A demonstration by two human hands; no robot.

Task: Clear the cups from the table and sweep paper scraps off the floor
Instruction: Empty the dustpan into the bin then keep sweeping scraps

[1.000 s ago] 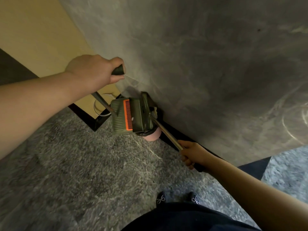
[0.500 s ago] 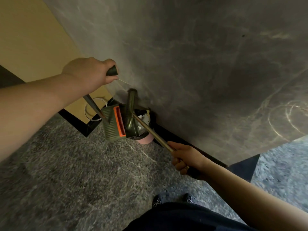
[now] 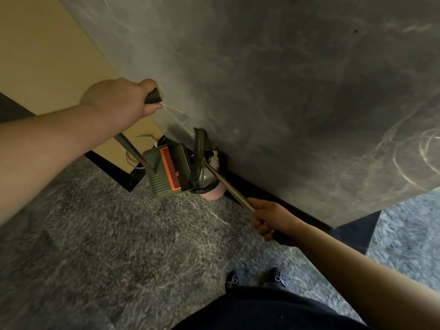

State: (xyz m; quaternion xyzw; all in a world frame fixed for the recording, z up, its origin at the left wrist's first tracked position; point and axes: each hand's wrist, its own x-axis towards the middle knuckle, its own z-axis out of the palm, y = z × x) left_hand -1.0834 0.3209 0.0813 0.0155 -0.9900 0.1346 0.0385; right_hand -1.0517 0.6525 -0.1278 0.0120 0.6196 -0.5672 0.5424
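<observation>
now, with left hand point(image 3: 116, 101) gripping the dustpan point(image 3: 166, 172) handle and right hand point(image 3: 273, 220) gripping the broom point(image 3: 201, 153) handle, best tip slowly and brush paper scraps point(image 3: 215, 160) down into the pink bin point(image 3: 214, 192) between both hands, avoiding spills onto the floor point(image 3: 119, 234).

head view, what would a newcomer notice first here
The green dustpan with its bright orange comb strip, tipped over a pink bin at the foot of the grey marbled wall. The left hand grips the dustpan's long handle, and the right hand grips the pole of the green broom, whose head is at the bin's mouth, where white scraps show.
</observation>
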